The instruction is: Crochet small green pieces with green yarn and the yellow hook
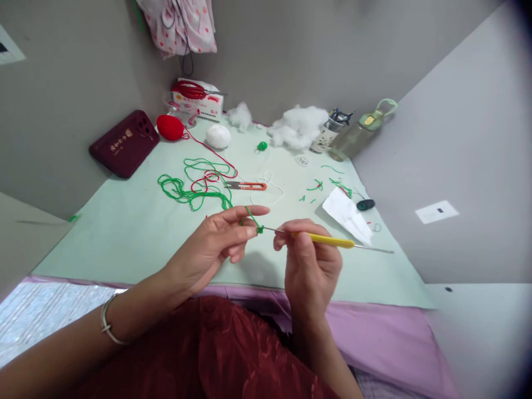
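Note:
Between thumb and fingers, my left hand pinches a tiny piece of green crochet. A strand of green yarn runs up over its raised index finger. My right hand is closed round the yellow handle of a crochet hook. The hook's thin metal shaft reaches left to the green stitches and touches them; a second metal end sticks out to the right. Loose green yarn lies in loops beyond my left hand. Orange thread snips rest on the table just past my fingers.
On the pale green table are a red yarn ball, a white yarn ball, white stuffing, a green bottle and a pen cup. A dark red phone leans left. Right lie yarn scraps and white paper.

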`<control>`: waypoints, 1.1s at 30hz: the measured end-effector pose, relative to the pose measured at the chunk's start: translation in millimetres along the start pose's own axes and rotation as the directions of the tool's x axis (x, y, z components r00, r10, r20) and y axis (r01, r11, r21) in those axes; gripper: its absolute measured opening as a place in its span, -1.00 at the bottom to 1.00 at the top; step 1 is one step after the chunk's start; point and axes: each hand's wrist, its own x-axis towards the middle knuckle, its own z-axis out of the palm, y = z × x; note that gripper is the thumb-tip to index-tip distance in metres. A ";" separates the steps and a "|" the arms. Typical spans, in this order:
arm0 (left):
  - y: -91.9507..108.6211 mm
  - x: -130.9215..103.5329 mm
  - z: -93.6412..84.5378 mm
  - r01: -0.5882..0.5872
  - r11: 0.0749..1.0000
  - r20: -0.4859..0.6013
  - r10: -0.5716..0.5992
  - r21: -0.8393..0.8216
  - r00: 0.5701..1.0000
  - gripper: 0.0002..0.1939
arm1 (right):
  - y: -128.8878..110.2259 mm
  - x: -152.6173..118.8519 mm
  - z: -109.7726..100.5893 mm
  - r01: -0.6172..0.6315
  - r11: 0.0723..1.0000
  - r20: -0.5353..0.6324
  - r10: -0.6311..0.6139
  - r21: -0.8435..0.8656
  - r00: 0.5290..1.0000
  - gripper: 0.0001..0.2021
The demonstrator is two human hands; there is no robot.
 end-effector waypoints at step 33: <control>-4.5 -2.7 0.8 0.074 0.996 0.006 -0.074 -0.041 0.997 -0.57 | 11.9 -12.5 2.2 0.443 0.785 0.162 -0.415 -0.433 0.895 -0.67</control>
